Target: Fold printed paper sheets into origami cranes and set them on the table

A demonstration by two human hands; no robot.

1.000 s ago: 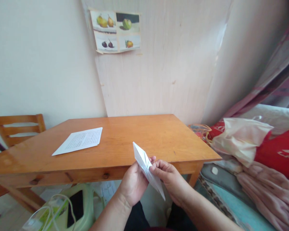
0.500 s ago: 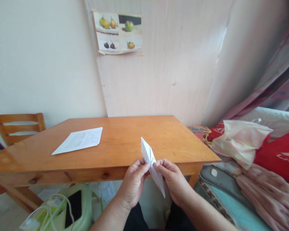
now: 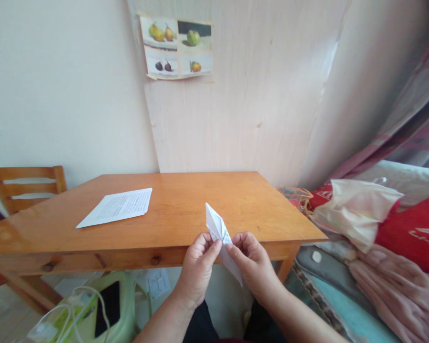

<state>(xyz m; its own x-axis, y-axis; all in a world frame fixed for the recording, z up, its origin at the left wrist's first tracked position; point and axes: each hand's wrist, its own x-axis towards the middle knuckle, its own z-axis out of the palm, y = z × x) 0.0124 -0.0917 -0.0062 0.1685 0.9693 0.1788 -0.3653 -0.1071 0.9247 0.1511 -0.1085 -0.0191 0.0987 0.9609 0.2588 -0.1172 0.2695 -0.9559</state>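
Note:
A piece of folded white paper point(image 3: 214, 224), long and pointed at its upper end, is held in front of the table's near edge. Printed marks show near its middle. My left hand point(image 3: 199, 262) pinches its left side with thumb and fingers. On the other side, my right hand point(image 3: 254, 259) grips it, the thumb pressed close to the left thumb at the paper's middle. The lower part of the paper slants down between my hands, and my fingers hide some of its edges.
A stack of printed sheets point(image 3: 116, 207) lies on the left of the wooden table point(image 3: 186, 200). Below stands a green stool point(image 3: 125, 305) with a dark device and white cables. A wooden chair point(image 3: 30, 183) is at left; bags point(image 3: 357, 205) and a pink cloth point(image 3: 396, 281) lie at right.
The folded paper has tilted and its upper part has turned, showing a wider face with printed marks. Its tip has shifted slightly left. Both hands keep their pinch.

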